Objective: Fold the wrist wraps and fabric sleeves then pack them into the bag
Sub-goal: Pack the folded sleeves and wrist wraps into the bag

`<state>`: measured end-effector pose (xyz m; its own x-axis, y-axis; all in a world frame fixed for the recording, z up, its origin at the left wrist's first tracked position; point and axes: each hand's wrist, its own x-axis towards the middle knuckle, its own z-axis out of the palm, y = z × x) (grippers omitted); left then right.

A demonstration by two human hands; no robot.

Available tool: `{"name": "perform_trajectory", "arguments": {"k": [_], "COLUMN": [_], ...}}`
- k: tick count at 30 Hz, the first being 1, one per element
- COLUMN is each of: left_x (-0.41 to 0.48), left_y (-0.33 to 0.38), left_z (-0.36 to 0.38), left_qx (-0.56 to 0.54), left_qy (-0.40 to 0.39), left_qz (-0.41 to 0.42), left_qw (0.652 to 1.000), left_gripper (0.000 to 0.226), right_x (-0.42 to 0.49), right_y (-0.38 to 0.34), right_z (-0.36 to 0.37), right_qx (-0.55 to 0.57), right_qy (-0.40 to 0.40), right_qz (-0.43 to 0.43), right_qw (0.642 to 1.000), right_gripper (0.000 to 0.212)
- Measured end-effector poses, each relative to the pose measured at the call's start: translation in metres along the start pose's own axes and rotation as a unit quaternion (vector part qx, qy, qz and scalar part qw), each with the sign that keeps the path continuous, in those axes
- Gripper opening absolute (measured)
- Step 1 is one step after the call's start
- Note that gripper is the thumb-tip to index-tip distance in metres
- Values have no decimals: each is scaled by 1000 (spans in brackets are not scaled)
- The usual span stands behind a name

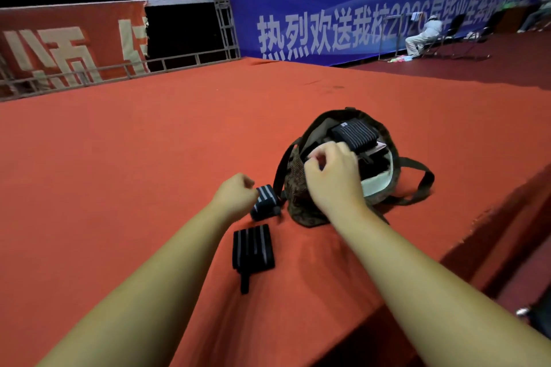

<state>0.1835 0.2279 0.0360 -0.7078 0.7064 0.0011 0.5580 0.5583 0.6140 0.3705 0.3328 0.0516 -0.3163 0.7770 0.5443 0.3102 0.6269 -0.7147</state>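
- Left hand [235, 197]: fingers curled, knuckles against the rolled wrap [266, 202]; I cannot tell whether it actually grips.
- Right hand [331, 176]: fingers curled, pinching the near rim of the bag [293, 185], holding its mouth open.
- Rolled wrap lies between the hands, touching the bag's wall; left hand is nearer. Its axis is unclear.
- Flat wrap [253, 250] lies between the forearms, behind both hands, long axis pointing at the body.
- Packed wrap [354, 134] sits inside the bag, beyond the right hand.
- Judgement: next is a short lift rightward over the rim.
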Motion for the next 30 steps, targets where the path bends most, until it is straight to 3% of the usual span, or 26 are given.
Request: {"name": "perform_trajectory", "arguments": {"k": [2, 4, 7, 9, 11, 14, 18, 22, 25, 27, 30], "left_x": [-14, -28, -48, -59, -67, -78, -92, -93, -83, -75, -52], "left_y": [-32, -59, -84, -88, -90, -88, -65, -30, 6, 30, 55], "left_z": [7, 14, 24, 28, 30, 28, 20, 11, 6, 2, -4], "left_qx": [18, 4, -21, -67, -122, -223, -382, -467, -501, -483, -313], "left_qy": [-41, -95, -112, -85, -72, -72, -65, -45, -32, -17, 67], "left_qz": [-40, -78, -67, -52, -46, -37, 4, 45, 66, 84, 154], "left_qw": [998, 992, 991, 993, 989, 971, 922, 882, 862, 872, 935], "left_gripper": [40, 61, 82, 72, 45, 24, 21, 24, 12, 5, 13], "right_x": [-22, -43, -69, -85, -98, -108, -107, -90, -63, -43, -10], "right_y": [-7, -12, -11, -6, 2, 12, 14, 4, -3, -4, 2], "right_z": [15, 28, 52, 62, 65, 63, 48, 24, 3, -12, -38], "right_qx": [23, 20, -54, -81, -53, 20, 176, 200, 213, 235, 220], "right_qy": [-70, -162, -323, -401, -422, -429, -381, -286, -221, -184, -123], "right_qz": [3, 61, 158, 178, 181, 186, 222, 165, 147, 171, 184], "right_qw": [997, 985, 932, 895, 887, 884, 880, 923, 940, 939, 950], "right_gripper": [8, 8, 26, 33, 31, 35, 27, 20, 11, 12, 14]}}
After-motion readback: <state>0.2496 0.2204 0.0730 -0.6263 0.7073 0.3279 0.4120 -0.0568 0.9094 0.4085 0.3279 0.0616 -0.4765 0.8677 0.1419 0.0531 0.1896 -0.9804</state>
